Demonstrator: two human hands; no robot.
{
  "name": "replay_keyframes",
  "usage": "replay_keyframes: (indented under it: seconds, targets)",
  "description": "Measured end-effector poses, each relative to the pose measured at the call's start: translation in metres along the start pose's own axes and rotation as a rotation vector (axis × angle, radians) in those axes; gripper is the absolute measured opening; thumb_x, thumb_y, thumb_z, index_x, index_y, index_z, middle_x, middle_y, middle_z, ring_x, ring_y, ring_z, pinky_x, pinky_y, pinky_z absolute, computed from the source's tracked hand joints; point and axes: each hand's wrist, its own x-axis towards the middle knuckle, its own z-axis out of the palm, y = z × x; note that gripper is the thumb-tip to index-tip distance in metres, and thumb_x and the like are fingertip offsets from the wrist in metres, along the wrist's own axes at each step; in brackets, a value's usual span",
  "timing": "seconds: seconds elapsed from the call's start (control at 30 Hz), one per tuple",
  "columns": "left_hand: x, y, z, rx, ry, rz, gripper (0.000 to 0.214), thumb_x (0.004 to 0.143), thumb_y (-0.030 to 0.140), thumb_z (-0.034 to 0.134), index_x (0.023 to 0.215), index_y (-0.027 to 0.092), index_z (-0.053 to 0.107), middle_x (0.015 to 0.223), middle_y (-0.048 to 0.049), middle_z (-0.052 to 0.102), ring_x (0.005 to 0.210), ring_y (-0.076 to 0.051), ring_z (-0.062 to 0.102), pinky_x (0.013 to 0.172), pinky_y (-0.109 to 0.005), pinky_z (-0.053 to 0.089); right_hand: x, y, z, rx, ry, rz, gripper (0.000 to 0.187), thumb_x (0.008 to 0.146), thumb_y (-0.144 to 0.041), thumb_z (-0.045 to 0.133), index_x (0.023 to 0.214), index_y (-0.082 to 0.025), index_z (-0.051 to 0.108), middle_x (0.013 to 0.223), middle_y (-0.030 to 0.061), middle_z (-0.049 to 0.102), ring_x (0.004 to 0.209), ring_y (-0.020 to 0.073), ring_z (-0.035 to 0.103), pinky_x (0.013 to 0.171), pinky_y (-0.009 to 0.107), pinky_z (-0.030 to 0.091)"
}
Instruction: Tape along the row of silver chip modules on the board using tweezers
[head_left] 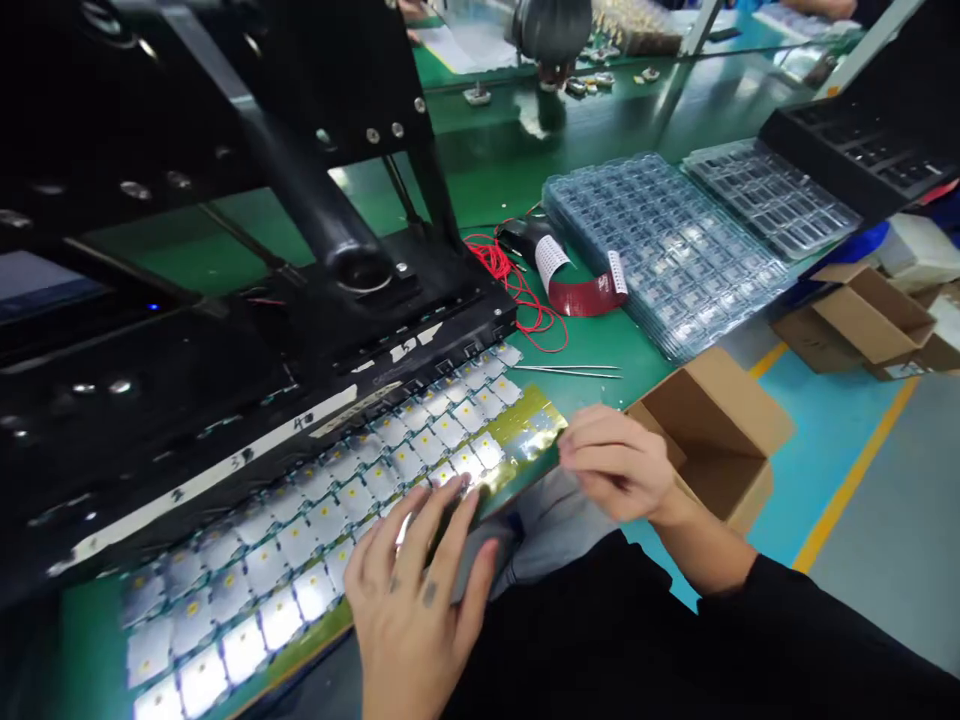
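Note:
Rows of small square boards with silvery faces and yellow dots (pixel 266 567) lie along the bench edge. My left hand (pixel 420 590) rests palm down over the front row, fingers spread, its tips on or just above the boards. Some boards are hidden under it. My right hand (pixel 622 465) is pinched closed at the right end of the yellow-green strip (pixel 525 418), by the bench edge. Whatever is between its fingers is hidden. A pair of tweezers (pixel 570 371) lies on the green mat behind that strip.
A black machine with a lever handle (pixel 315 210) stands behind the boards. Stacked clear trays (pixel 667 250), a dark red ribbon cable (pixel 589 297) and red wire (pixel 499 262) lie farther back. Below, to the right, is an open cardboard box (pixel 739 440). Other people's hands show across the bench.

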Motion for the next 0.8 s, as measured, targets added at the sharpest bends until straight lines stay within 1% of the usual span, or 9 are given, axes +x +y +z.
replay_keyframes:
  seconds: [0.1, 0.2, 0.3, 0.37, 0.43, 0.53, 0.6, 0.7, 0.8]
  targets:
    - [-0.001, -0.003, -0.006, -0.06, -0.017, 0.026, 0.051, 0.096, 0.022, 0.059, 0.146, 0.027, 0.049, 0.129, -0.0101, 0.065, 0.128, -0.031, 0.054, 0.109, -0.048, 0.038, 0.0, 0.021, -0.056, -0.206, 0.084, 0.12, 0.025, 0.091, -0.015, 0.057, 0.111, -0.026, 0.068, 0.094, 0.004, 0.07, 0.088, 0.0218, 0.07, 0.079, 0.044, 0.061]
    - [0.007, -0.002, 0.0, -0.089, -0.054, 0.083, 0.042, 0.094, 0.02, 0.064, 0.135, 0.021, 0.059, 0.13, -0.0116, 0.066, 0.126, -0.032, 0.056, 0.108, -0.048, 0.039, 0.016, 0.047, -0.112, -0.575, 0.174, 0.265, 0.018, 0.095, -0.023, 0.056, 0.104, -0.024, 0.071, 0.094, 0.0053, 0.071, 0.091, 0.0227, 0.069, 0.087, 0.044, 0.057]
    - [0.017, 0.001, 0.014, -0.084, -0.049, 0.118, 0.034, 0.095, 0.019, 0.063, 0.129, 0.017, 0.062, 0.131, -0.0131, 0.065, 0.128, -0.033, 0.054, 0.108, -0.049, 0.036, 0.028, 0.065, -0.146, -0.826, 0.129, 0.334, 0.019, 0.096, -0.031, 0.056, 0.099, -0.022, 0.073, 0.101, 0.0076, 0.071, 0.098, 0.0253, 0.066, 0.092, 0.046, 0.053]
    - [0.023, 0.003, 0.023, -0.07, -0.037, 0.138, 0.03, 0.096, 0.02, 0.061, 0.126, 0.016, 0.063, 0.13, -0.0133, 0.066, 0.127, -0.033, 0.054, 0.108, -0.049, 0.036, 0.025, 0.07, -0.156, -0.859, 0.041, 0.363, 0.022, 0.097, -0.035, 0.056, 0.099, -0.022, 0.074, 0.105, 0.0079, 0.07, 0.103, 0.0259, 0.065, 0.096, 0.047, 0.051]
    - [0.025, 0.003, 0.028, -0.056, -0.009, 0.145, 0.026, 0.097, 0.021, 0.06, 0.122, 0.016, 0.065, 0.126, -0.0124, 0.068, 0.124, -0.033, 0.055, 0.106, -0.049, 0.036, 0.012, 0.071, -0.16, -0.815, -0.007, 0.365, 0.024, 0.097, -0.039, 0.057, 0.102, -0.022, 0.074, 0.111, 0.0076, 0.069, 0.109, 0.0255, 0.063, 0.101, 0.047, 0.049]
    - [0.026, 0.003, 0.032, -0.058, 0.036, 0.137, 0.023, 0.098, 0.022, 0.058, 0.119, 0.017, 0.066, 0.12, -0.0106, 0.071, 0.12, -0.032, 0.058, 0.104, -0.047, 0.037, -0.011, 0.067, -0.164, -0.728, -0.053, 0.318, 0.028, 0.094, -0.046, 0.065, 0.11, -0.024, 0.072, 0.121, 0.0077, 0.065, 0.12, 0.0269, 0.058, 0.11, 0.049, 0.044]
    - [0.025, 0.003, 0.033, -0.066, 0.045, 0.132, 0.023, 0.097, 0.021, 0.059, 0.119, 0.017, 0.066, 0.12, -0.01, 0.071, 0.119, -0.031, 0.058, 0.103, -0.047, 0.038, -0.02, 0.064, -0.169, -0.725, -0.103, 0.289, 0.034, 0.092, -0.049, 0.068, 0.116, -0.025, 0.07, 0.125, 0.0089, 0.063, 0.123, 0.0285, 0.056, 0.111, 0.052, 0.042]
    - [0.023, 0.002, 0.036, -0.069, 0.032, 0.123, 0.026, 0.095, 0.02, 0.061, 0.121, 0.019, 0.065, 0.121, -0.0093, 0.07, 0.121, -0.031, 0.058, 0.104, -0.047, 0.038, -0.017, 0.064, -0.179, -0.774, -0.191, 0.27, 0.035, 0.093, -0.051, 0.067, 0.117, -0.026, 0.069, 0.122, 0.0099, 0.061, 0.116, 0.0278, 0.058, 0.104, 0.049, 0.045]
    - [0.022, 0.001, 0.038, -0.066, 0.018, 0.129, 0.029, 0.094, 0.02, 0.062, 0.124, 0.019, 0.064, 0.122, -0.0086, 0.07, 0.122, -0.03, 0.057, 0.105, -0.047, 0.038, -0.002, 0.07, -0.191, -0.766, -0.331, 0.254, 0.034, 0.093, -0.057, 0.064, 0.103, -0.026, 0.073, 0.11, 0.0086, 0.062, 0.102, 0.0251, 0.059, 0.094, 0.044, 0.047]
